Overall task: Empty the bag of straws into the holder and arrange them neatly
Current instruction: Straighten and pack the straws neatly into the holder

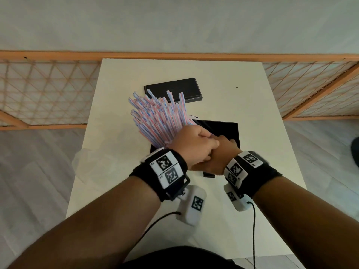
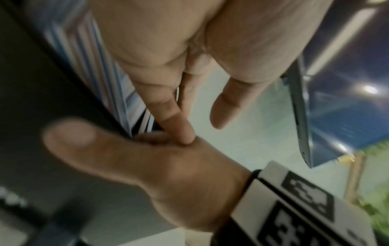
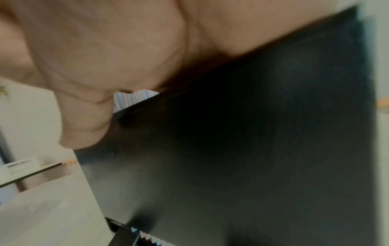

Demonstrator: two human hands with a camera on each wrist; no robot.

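Note:
A thick bunch of pink-and-blue striped straws (image 1: 155, 115) fans up and to the left out of a black box-shaped holder (image 1: 223, 131) in the middle of the white table. My left hand (image 1: 196, 146) wraps the bunch where it enters the holder; the left wrist view shows the straws (image 2: 101, 74) pressed between palm and black wall (image 2: 42, 83). My right hand (image 1: 221, 156) lies under the left and grips the holder, its thumb flat on the dark side. The right wrist view shows the palm on the holder (image 3: 252, 149) and a strip of straws (image 3: 134, 98).
A flat black lid (image 1: 174, 90) lies behind the straws near the table's far edge. A crumpled clear plastic bag (image 1: 85, 167) sits at the table's left edge (image 1: 77, 181). An orange lattice railing (image 1: 44, 94) runs behind the table.

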